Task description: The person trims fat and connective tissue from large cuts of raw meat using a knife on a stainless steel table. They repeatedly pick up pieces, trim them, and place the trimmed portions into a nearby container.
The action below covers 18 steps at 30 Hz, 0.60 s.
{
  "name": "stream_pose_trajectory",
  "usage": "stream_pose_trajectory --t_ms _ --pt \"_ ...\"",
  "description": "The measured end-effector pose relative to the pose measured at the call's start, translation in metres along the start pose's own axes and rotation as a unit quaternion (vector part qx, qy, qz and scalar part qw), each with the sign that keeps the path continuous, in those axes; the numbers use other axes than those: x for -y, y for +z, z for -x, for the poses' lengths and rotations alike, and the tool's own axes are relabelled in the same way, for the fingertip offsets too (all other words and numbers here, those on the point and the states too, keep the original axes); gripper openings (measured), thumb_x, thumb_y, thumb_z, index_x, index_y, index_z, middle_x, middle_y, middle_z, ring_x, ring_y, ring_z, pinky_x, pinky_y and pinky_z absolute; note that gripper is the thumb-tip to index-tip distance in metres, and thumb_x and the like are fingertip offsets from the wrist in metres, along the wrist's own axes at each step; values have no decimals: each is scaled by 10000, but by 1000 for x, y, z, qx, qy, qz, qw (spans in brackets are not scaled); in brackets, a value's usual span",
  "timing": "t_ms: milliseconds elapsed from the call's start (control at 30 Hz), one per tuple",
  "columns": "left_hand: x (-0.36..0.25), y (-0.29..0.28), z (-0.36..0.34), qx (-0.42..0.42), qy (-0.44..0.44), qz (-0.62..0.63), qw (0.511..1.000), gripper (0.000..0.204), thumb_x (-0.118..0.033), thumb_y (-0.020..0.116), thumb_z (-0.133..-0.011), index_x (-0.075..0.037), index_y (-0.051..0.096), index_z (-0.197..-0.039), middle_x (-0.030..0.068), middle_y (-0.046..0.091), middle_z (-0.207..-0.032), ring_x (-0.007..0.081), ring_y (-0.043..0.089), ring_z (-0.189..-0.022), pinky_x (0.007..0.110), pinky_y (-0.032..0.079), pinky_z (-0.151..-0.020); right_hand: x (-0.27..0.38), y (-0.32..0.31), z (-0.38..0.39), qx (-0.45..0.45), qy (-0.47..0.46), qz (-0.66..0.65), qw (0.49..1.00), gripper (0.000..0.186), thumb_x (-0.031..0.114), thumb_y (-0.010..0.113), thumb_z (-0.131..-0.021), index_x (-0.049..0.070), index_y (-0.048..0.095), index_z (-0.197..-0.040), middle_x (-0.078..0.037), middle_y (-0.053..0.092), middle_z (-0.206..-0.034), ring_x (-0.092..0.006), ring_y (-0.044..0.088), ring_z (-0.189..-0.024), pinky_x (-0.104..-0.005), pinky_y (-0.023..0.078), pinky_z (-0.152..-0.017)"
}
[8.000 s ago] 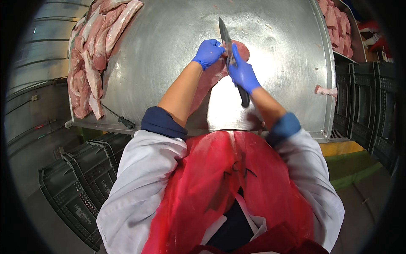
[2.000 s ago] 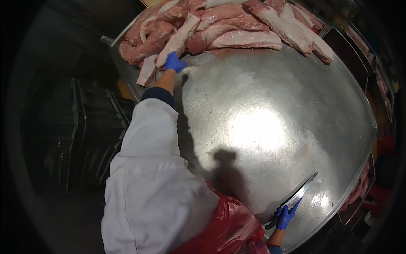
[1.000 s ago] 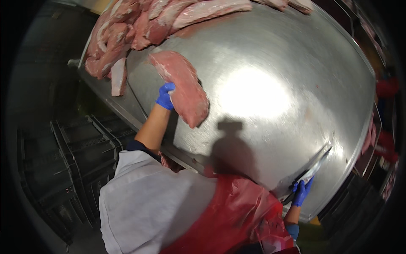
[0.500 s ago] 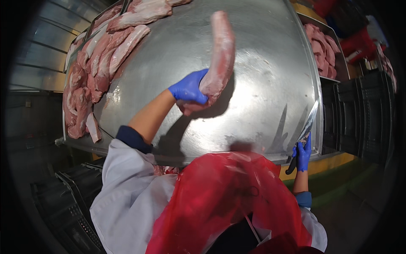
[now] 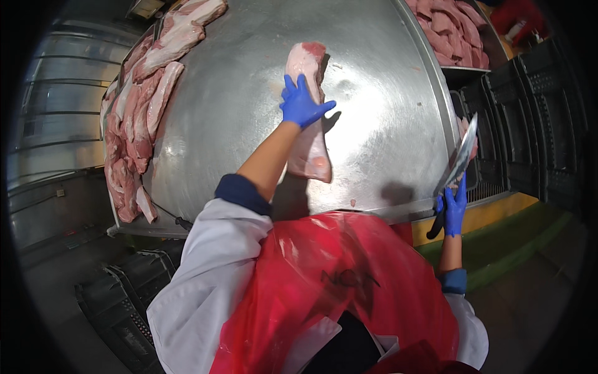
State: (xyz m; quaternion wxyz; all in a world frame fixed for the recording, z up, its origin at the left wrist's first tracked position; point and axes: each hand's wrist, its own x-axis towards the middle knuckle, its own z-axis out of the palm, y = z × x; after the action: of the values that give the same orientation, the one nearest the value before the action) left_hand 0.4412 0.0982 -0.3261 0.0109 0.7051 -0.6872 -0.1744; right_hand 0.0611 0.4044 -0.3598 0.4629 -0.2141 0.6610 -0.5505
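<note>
My left hand [image 5: 304, 102], in a blue glove, rests with spread fingers on a long pale pink piece of meat [image 5: 309, 154] lying lengthwise near the middle of the steel table [image 5: 224, 112]. At the right edge of the table, my right hand [image 5: 455, 206], gloved too, grips a large knife [image 5: 461, 152], its blade pointing away from me and its black handle below my fingers. A small bit of meat or residue is on the blade near the hand.
A pile of meat strips [image 5: 145, 121] lines the table's left side, with a black-handled tool [image 5: 183, 222] below it. A tray of pink cuts [image 5: 450, 34] stands at the back right. Dark plastic crates stand right [image 5: 529, 118] and lower left [image 5: 112, 305].
The piece that my left hand held and swung round now lies on the table under spread fingers. The knife has stayed in my right hand at the right edge. The view has turned.
</note>
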Motion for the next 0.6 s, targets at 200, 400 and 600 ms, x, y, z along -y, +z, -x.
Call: stream_pose_trajectory --t_ms 200,400,600 --pt "52 19 -87 48 18 234 971 1047 -357 807 -706 -70 264 -1555 234 517 -1397 371 550 -1269 446 446 -1086 12 36 -48 90 -74 88 989 755 -5 554 -971 132 193 -1620 -26 548 -787 -99 533 -552 -230 454 -474" --pt "114 -3 -103 251 -151 630 719 884 -152 678 -745 -90 327 -1554 149 517 -1447 340 536 -1284 449 432 -1106 -3 87 -84 180 -4 14 984 824 -19 535 -931 122 121 -1630 -49 598 -796 -94 550 -573 -247 492 -502" --pt "98 27 -122 -148 151 159 964 857 -365 663 -900 -42 248 -1576 281 198 -1617 457 190 -1497 479 196 -1228 19 161 -117 245 -1 63 968 806 114 563 -948 134 135 -1630 -45 595 -774 -95 571 -613 -245 512 -536"
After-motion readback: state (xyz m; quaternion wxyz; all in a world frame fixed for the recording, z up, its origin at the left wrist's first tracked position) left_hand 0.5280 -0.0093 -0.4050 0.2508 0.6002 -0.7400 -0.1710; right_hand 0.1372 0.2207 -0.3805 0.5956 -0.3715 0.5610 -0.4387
